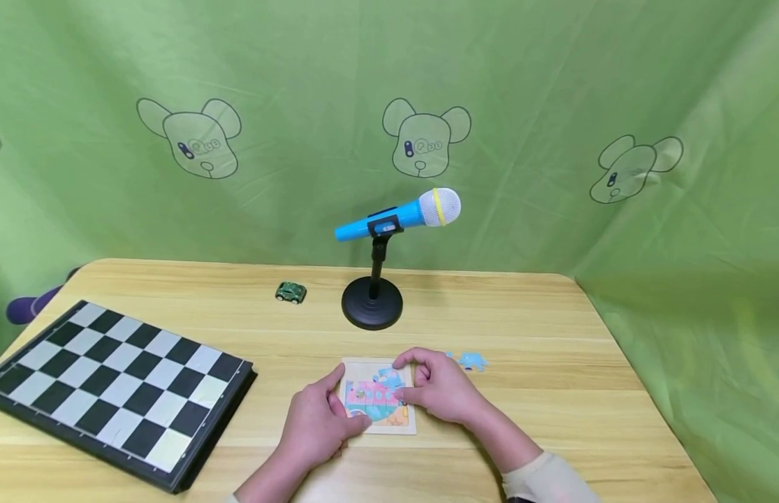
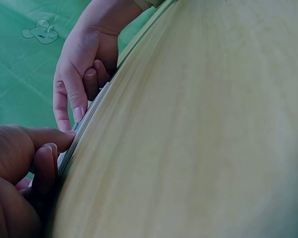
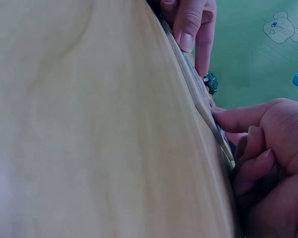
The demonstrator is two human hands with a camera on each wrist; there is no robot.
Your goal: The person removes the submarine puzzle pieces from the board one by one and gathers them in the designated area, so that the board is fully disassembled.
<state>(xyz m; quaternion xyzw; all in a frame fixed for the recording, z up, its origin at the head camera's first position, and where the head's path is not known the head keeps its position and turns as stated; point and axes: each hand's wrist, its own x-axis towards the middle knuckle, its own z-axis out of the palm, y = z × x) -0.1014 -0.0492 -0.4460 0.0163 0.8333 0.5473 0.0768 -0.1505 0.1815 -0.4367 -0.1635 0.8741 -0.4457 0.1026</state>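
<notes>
Fitting seems the step: right hand [image 1: 447,388] pinches a blue piece [image 1: 390,379] at far right of the puzzle [image 1: 378,399], near middle of table [image 1: 540,391]; left hand [image 1: 316,423], fingers wide, grips puzzle; next probably needs gentle pressing

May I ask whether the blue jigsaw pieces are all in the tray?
No: a blue jigsaw piece is out, on the table right of the tray.

right sleeve [image 1: 550,479]: cream | left sleeve [image 1: 231,499]: pale edge | dark strip [image 1: 520,500] beneath right sleeve
</notes>
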